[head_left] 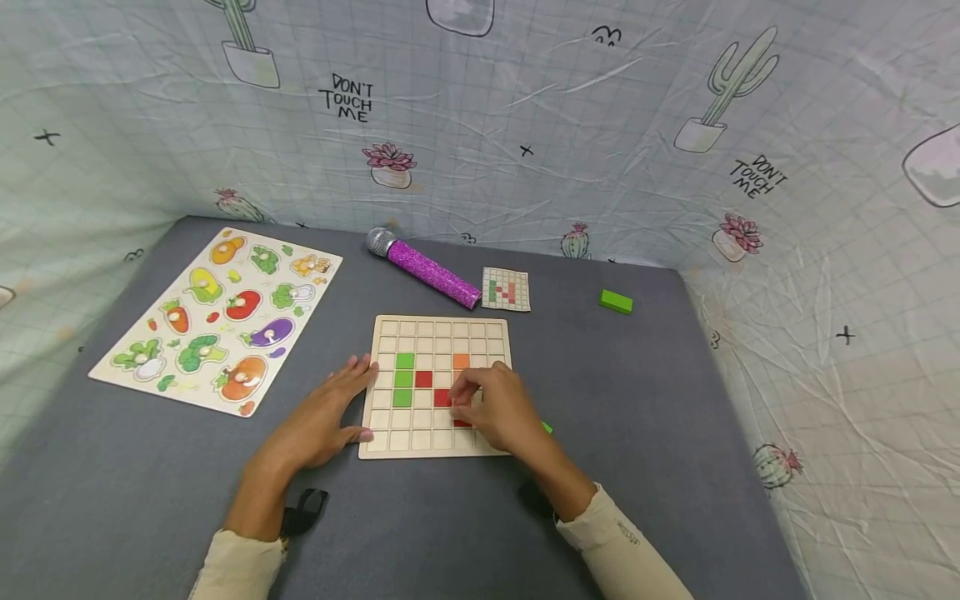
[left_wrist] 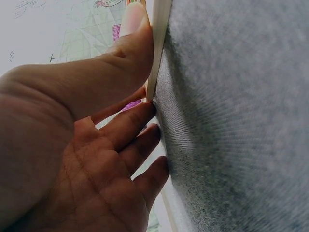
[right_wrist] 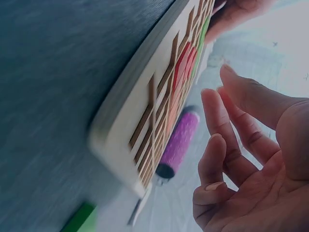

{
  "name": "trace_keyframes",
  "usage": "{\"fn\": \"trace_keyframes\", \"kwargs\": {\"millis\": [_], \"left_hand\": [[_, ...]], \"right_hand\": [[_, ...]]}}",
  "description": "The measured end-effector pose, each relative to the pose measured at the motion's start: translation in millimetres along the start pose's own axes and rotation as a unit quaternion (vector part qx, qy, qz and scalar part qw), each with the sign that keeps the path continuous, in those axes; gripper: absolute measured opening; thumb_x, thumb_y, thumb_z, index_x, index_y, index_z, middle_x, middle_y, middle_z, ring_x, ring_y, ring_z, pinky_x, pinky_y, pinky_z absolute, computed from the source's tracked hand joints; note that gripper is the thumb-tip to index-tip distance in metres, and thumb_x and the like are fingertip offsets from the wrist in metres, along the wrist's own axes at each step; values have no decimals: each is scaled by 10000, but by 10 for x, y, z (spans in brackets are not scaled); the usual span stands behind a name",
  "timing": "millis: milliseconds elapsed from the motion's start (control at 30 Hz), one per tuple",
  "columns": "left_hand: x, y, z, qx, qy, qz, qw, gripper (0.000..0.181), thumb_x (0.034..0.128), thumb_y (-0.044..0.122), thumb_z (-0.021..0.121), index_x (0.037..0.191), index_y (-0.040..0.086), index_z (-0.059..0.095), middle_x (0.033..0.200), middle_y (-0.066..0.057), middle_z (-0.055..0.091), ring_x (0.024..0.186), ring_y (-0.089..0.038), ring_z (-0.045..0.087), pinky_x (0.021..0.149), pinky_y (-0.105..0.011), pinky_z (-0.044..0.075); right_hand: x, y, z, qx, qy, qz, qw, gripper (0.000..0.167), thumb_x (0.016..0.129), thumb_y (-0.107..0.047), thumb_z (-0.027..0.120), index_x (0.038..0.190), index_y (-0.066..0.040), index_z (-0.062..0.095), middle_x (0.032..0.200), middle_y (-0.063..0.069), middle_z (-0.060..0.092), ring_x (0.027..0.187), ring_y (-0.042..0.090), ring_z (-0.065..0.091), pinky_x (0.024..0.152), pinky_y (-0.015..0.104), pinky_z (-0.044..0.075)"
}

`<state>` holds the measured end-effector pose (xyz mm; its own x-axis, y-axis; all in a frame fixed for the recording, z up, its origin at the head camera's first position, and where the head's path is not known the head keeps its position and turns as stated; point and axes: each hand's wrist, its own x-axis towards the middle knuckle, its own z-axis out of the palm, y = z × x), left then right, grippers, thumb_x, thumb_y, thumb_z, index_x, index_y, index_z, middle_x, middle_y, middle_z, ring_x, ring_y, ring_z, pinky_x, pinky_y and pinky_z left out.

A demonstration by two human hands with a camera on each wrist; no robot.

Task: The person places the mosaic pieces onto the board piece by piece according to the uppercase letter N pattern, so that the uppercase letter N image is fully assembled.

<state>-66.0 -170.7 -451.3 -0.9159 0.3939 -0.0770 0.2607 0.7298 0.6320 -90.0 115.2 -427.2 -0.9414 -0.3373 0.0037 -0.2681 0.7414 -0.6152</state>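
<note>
A wooden grid board (head_left: 420,437) lies on the table with several square tiles in its cells: green tiles (head_left: 403,379) in a column, red tiles (head_left: 423,379) in a diagonal and an orange tile (head_left: 461,361). My left hand (head_left: 318,421) rests against the board's left edge, thumb and fingers spread, fingertips touching the rim. Above the right part hovers my right hand (head_left: 491,408), its fingers bent loosely and thumb near the index finger. In the right wrist view, nothing shows between these fingertips, and they stand apart from the board. This hand partly hides the lower red tiles.
A small pattern card (head_left: 506,289) lies behind the board, beside a purple glitter microphone (head_left: 431,271). On the left is a vegetable picture board (head_left: 217,325). One green block (head_left: 616,302) lies back right; another green block (right_wrist: 79,220) sits near the board's right side.
</note>
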Motion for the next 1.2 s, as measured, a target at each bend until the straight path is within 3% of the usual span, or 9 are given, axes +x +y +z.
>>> {"fn": "trace_keyframes", "kwargs": {"millis": [133,400,600,700,933,1200], "left_hand": [[-5,2,-8,-10,-39,-52,10000,937,843,87,877,1628,-19,375,1737,-235,283,1625,-474,214,1298,-685,205],[-14,18,-15,57,-35,-143,9999,945,840,107,884,1630,-8,378,1741,-224,280,1627,-465,216,1305,-671,205],[-13,33,-17,69,-30,-178,9998,947,840,113,887,1632,0,380,1744,-215,279,1629,-459,217,1308,-665,205],[-6,40,-17,80,-36,-199,9998,949,843,115,886,1635,2,375,1747,-211,276,1631,-455,213,1310,-662,204],[-3,47,-16,77,-25,-180,9998,947,841,116,888,1631,-2,380,1742,-219,283,1627,-463,222,1307,-670,206],[-9,30,-19,15,-34,-115,9999,936,847,107,879,1630,-6,379,1743,-223,277,1627,-465,218,1305,-671,205]], "right_hand": [[-110,107,-74,215,78,236,9995,163,811,-134,933,902,-187,808,779,-106,736,810,166,549,704,284,422],[-364,353,-241,343,495,545,9967,215,787,-105,944,942,-179,816,838,-59,755,798,225,572,683,277,438],[-556,580,-368,182,754,1064,9913,269,752,-110,965,957,-192,813,878,-36,763,814,209,563,726,277,440],[-627,679,-420,80,872,1102,9900,292,732,-102,974,962,-185,813,895,-28,775,807,200,564,743,289,443],[-719,780,-444,-380,778,1182,9892,303,740,-128,974,994,-181,817,932,-15,783,856,196,592,795,359,469],[-707,768,-385,-709,664,1311,9866,290,718,-134,984,952,-182,820,864,-24,731,874,181,587,814,399,510]]}}
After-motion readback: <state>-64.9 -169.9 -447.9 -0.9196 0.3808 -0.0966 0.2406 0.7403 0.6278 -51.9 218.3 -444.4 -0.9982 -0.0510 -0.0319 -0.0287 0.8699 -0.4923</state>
